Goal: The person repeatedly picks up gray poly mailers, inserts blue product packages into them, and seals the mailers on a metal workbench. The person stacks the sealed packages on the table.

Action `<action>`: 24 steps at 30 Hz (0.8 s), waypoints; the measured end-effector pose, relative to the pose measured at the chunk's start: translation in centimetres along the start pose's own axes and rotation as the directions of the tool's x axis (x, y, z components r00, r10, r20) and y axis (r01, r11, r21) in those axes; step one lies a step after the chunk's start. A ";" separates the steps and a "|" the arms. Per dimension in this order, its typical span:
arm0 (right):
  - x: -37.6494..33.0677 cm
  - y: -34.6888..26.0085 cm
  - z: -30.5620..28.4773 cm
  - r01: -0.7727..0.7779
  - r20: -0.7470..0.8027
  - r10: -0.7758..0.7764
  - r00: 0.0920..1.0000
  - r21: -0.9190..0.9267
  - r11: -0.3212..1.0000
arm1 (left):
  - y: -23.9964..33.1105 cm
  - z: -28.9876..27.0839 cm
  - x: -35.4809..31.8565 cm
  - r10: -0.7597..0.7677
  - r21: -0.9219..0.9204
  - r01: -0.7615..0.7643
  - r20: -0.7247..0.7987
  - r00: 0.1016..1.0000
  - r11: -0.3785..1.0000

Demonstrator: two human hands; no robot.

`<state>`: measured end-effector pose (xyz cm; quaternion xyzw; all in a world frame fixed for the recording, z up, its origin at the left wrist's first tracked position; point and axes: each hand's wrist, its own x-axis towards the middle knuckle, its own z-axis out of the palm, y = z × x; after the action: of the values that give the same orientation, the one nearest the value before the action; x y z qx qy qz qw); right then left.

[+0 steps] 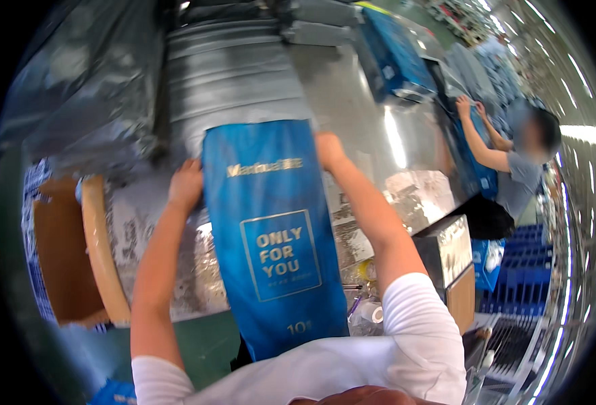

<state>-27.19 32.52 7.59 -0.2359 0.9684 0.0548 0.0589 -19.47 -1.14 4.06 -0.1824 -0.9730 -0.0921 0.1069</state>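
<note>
One long blue bag (271, 236) w/ pale print lies flat down the centre of a shiny metal desk (372, 135), its near end hanging over the desk edge toward the person, its far end against a stack of grey folded material (234, 74). Left hand (186, 183) sits at the bag's far left corner, fingers curled onto its edge; right hand (328, 150) is at the far right corner, fingers tucked at the bag's top edge, so both hands look to be gripping the bag, tho the fingertips are partly hidden. 2 bare forearms run up from white sleeves at the near edge. Left of the desk: 1 brown cardboard piece (62, 256) and 1 tan curved strip (99, 250) just beside it. Far left, dark plastic sheeting (89, 81) bunched up. Far right on the desk, 1 more blue bag (392, 57), laid at an angle. Right side, a 2nd person in a grey top (521, 179) reaches w/ both arms to another blue bag (477, 162) at the desk's right edge. Near right: 1 small box-like stand (450, 260) w/ a shiny top, 1 tape roll (372, 312) by it, and stacked blue crates (524, 270) beyond.
</note>
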 end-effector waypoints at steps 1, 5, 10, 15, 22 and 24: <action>0.6 -0.1 -0.2 -0.011 0.027 0.012 1.000 -0.045 0.999 | -0.7 0.8 -0.3 0.012 -0.023 -0.013 -0.063 0.998 1.000; 3.0 0.0 -0.3 -0.219 -0.115 0.231 0.966 0.110 0.969 | -2.0 0.9 2.4 -0.229 -0.220 0.186 -0.191 0.954 0.958; 4.7 1.8 0.7 -0.018 -0.384 0.073 0.920 0.143 0.990 | -2.4 0.0 5.2 -0.342 -0.323 0.262 -0.220 0.914 0.909; 0.1 0.1 0.4 -0.062 -0.428 0.349 0.834 0.555 0.830 | 2.4 -5.7 2.8 -0.177 -0.451 -0.067 -0.478 0.860 0.890; -2.2 -4.0 6.2 -0.229 -0.472 0.592 0.653 0.621 0.749 | 3.0 0.3 -1.9 -0.618 -0.614 0.459 -0.060 0.784 0.642; -1.9 -3.8 5.5 -0.362 -0.302 0.561 0.770 0.517 0.776 | 2.6 1.0 -1.4 -0.658 -0.557 0.589 0.099 0.747 0.585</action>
<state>-23.31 30.78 2.11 0.0292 0.9708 -0.2014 -0.1269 -17.45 1.02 3.11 0.1537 -0.8954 -0.4126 0.0669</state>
